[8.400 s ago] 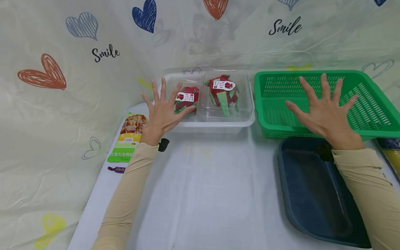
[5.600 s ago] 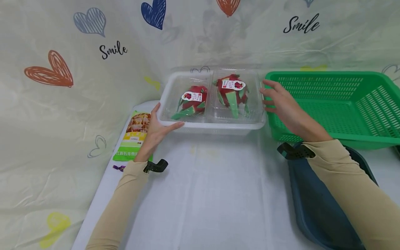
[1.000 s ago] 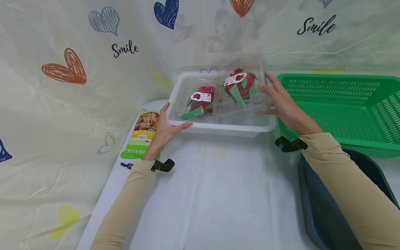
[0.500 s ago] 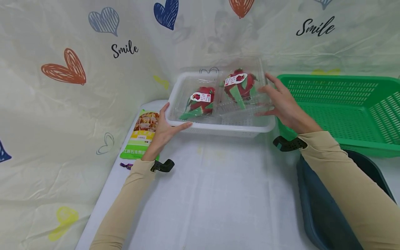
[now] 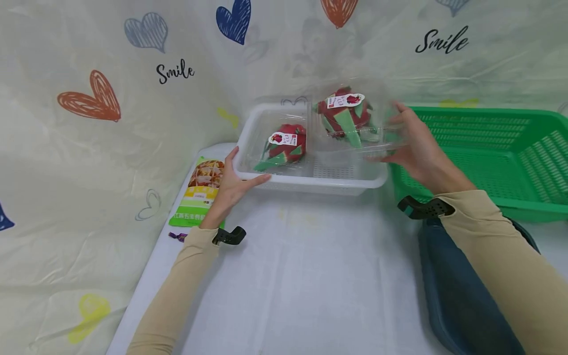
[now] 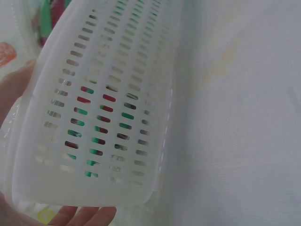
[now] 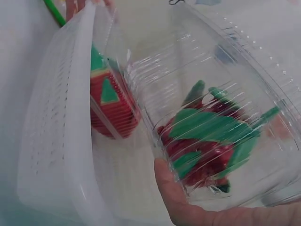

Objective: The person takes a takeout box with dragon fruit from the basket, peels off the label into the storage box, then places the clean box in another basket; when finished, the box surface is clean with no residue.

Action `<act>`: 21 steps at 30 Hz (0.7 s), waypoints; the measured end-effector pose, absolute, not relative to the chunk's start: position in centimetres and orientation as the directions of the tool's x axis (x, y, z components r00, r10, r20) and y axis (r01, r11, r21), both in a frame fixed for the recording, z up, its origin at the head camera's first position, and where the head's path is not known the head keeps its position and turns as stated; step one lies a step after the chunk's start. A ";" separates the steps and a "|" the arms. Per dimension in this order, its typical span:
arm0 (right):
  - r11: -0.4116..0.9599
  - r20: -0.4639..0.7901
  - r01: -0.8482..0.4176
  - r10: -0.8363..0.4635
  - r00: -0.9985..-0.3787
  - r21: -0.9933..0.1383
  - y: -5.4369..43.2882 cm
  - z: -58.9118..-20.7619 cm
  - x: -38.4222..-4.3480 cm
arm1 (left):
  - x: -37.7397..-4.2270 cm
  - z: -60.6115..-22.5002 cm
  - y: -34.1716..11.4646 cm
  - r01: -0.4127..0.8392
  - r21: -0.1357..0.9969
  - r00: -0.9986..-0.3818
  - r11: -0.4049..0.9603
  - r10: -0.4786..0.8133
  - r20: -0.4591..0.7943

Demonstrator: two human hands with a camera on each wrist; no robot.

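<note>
My left hand point(image 5: 228, 190) grips the left front corner of a white perforated plastic basket point(image 5: 319, 183), thumb along the front rim. In the left wrist view its fingertips point(image 6: 101, 217) show past the basket's end. My right hand point(image 5: 421, 153) holds the right side of a clear plastic box point(image 5: 324, 141), raised and tilted above the basket's right half. Inside that box lies a red and green dragon fruit point(image 7: 202, 150), with a white label on the lid. A second clear box point(image 5: 261, 130) with a dragon fruit point(image 5: 298, 152) lies in the basket's left half.
A green perforated basket point(image 5: 492, 203) stands at the right. A dark blue tray point(image 5: 457, 291) lies in front of it, partly under my right sleeve. At the left are a green and yellow food packet point(image 5: 199, 197) and a small purple-wrapped sweet point(image 5: 178, 236).
Both hands were spread in the air at first. The left has since taken hold of the white basket, and the right has lifted the right-hand box, shifting it up and rightward in the last half second.
</note>
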State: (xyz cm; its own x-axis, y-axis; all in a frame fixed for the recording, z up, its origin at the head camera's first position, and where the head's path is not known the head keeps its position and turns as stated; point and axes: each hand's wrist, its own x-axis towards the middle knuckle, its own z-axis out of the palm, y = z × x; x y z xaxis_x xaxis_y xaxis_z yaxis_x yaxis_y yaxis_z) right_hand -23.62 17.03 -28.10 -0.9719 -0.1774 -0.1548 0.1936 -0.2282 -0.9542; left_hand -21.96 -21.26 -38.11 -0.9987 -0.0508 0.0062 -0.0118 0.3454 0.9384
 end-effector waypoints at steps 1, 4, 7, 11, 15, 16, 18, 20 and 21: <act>-0.245 -0.145 0.188 -0.183 -0.972 -0.951 17.3 -27.9 -23.4 | -22.0 -38.1 -21.2 -0.014 0.937 -0.999 0.348 -0.052 0.005; -0.283 -0.109 0.168 -0.213 -0.971 -0.944 18.2 -27.5 -22.4 | -22.0 -38.0 -21.2 -0.016 0.938 -0.998 0.347 -0.055 0.003; -0.304 -0.071 0.150 -0.256 -0.964 -0.941 19.1 -27.2 -21.2 | -22.0 -38.0 -21.2 -0.011 0.938 -0.998 0.348 -0.056 0.009; -0.292 -0.064 0.164 -0.324 -0.944 -0.942 19.9 -27.0 -19.7 | -22.0 -38.0 -21.2 -0.006 0.940 -0.999 0.341 -0.050 0.012; -0.252 -0.054 0.168 -0.406 -0.912 -0.953 20.8 -27.6 -18.3 | -21.9 -38.0 -21.2 -0.011 0.940 -0.999 0.342 -0.051 0.007; -0.254 -0.044 0.167 -0.428 -0.903 -0.953 21.0 -27.8 -17.9 | -21.9 -38.0 -21.2 -0.010 0.939 -0.999 0.343 -0.052 0.008; -0.263 -0.014 0.158 -0.476 -0.879 -0.952 21.4 -28.3 -17.2 | -21.9 -38.0 -21.2 -0.011 0.938 -0.999 0.347 -0.052 0.007; -0.286 0.023 0.155 -0.535 -0.845 -0.945 21.8 -28.7 -16.5 | -22.0 -37.9 -21.2 -0.012 0.938 -0.999 0.346 -0.048 0.004; -0.293 0.040 0.153 -0.559 -0.828 -0.944 21.9 -28.9 -16.1 | -22.0 -37.9 -21.2 -0.012 0.938 -0.999 0.346 -0.045 0.004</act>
State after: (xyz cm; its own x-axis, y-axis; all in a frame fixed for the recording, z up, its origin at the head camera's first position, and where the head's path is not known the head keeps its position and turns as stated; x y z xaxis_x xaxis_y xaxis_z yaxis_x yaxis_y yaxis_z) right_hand -16.13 21.89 -28.85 -0.8282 -0.5590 0.0396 0.1529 -0.2933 -0.9437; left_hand -22.02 -21.23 -37.91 -0.9990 -0.0452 0.0039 -0.0120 0.3458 0.9382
